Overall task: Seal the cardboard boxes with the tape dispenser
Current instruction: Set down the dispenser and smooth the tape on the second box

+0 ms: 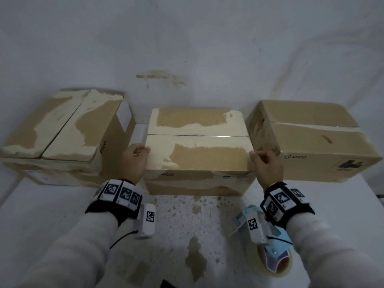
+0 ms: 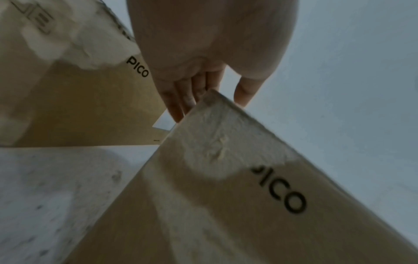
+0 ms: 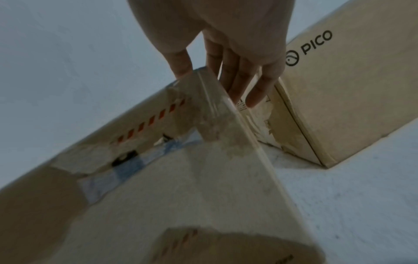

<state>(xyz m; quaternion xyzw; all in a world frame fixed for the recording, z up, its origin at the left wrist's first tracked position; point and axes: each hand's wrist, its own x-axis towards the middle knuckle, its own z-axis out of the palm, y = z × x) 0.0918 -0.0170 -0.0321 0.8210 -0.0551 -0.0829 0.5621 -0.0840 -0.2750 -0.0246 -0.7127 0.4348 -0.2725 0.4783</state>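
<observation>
Three brown PICO cardboard boxes stand in a row on the white table (image 1: 187,225). My left hand (image 1: 135,156) grips the middle box (image 1: 197,154) at its top left edge, thumb on the lid and fingers (image 2: 178,100) down the side. At the top right edge my right hand (image 1: 266,163) grips the same box (image 3: 181,178), thumb on top and fingers (image 3: 235,80) down the side. The flaps lie flat, meeting at a seam (image 1: 197,135). A pale blue tape dispenser (image 1: 274,252) with a clear roll lies on the table under my right wrist, held by neither hand.
The left box (image 1: 62,129) sits turned at an angle, a dark seam line running along its lid. A strip of tape crosses the lid of the right box (image 1: 311,142). Both neighbours stand close to the middle box. A white wall rises behind.
</observation>
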